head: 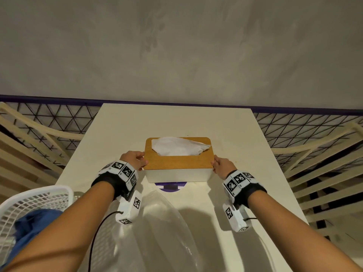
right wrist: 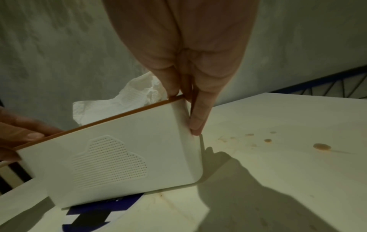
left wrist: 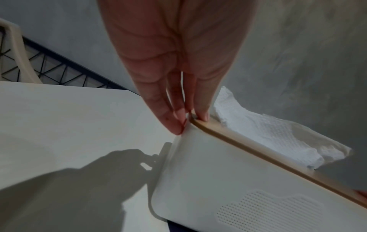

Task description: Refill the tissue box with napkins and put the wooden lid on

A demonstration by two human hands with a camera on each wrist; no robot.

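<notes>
A white tissue box stands mid-table with the wooden lid on top. A white napkin pokes up through the lid's slot. My left hand pinches the lid's left end. In the left wrist view, the left hand has its thumb on the lid and its fingers against the box wall. My right hand holds the right end the same way. The right wrist view shows that hand with its thumb on the lid edge and its fingers down the box side.
The cream table has small brown stains to the right of the box. A purple sticker peeks out under the box front. A clear plastic bag lies near me. A white basket with blue cloth stands at the left.
</notes>
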